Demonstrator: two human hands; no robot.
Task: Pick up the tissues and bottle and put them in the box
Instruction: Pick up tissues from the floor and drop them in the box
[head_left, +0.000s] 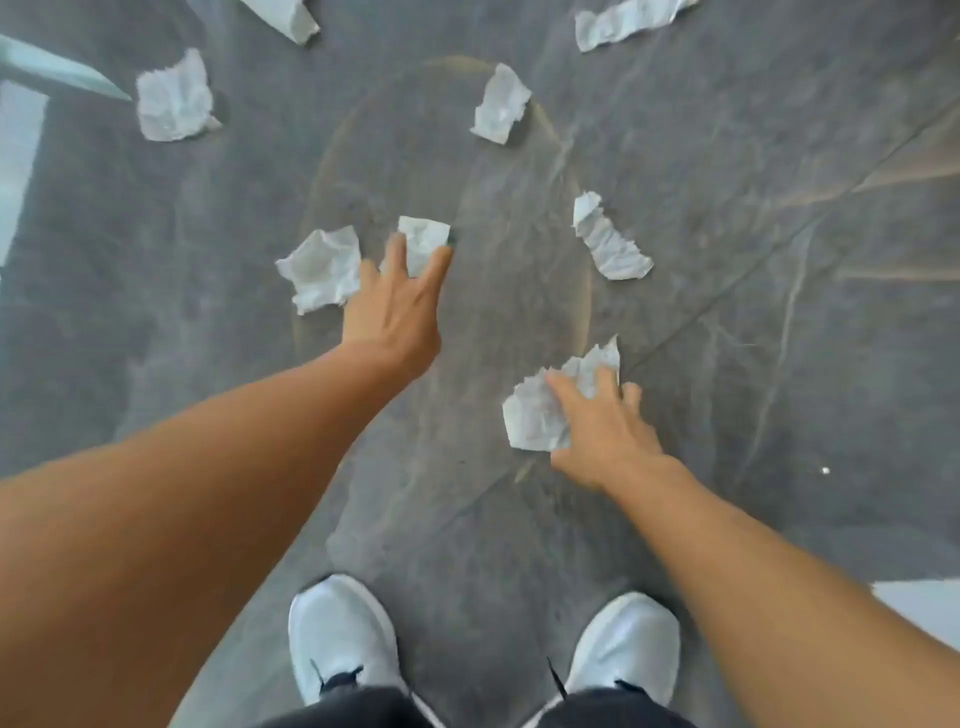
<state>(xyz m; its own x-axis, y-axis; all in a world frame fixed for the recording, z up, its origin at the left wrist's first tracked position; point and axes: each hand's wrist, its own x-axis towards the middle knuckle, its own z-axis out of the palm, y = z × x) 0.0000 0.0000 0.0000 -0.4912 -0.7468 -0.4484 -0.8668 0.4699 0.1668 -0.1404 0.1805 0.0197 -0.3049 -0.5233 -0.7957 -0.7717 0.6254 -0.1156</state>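
Several crumpled white tissues lie scattered on the grey floor. My left hand (397, 301) reaches down with fingers spread over a small tissue (423, 240), fingertips touching it. Beside it on the left lies a larger tissue (319, 267). My right hand (602, 426) rests on another tissue (537, 415), fingers spread on top of it. More tissues lie at the right (610, 239), at centre top (500, 104), at upper left (174, 98) and along the top edge (623, 21). No bottle or box is in view.
My two white shoes (343, 634) (626, 644) stand at the bottom on the grey marbled floor (779, 338). A pale object edge (57, 70) juts in at the upper left. A white patch (922, 605) shows at the right edge.
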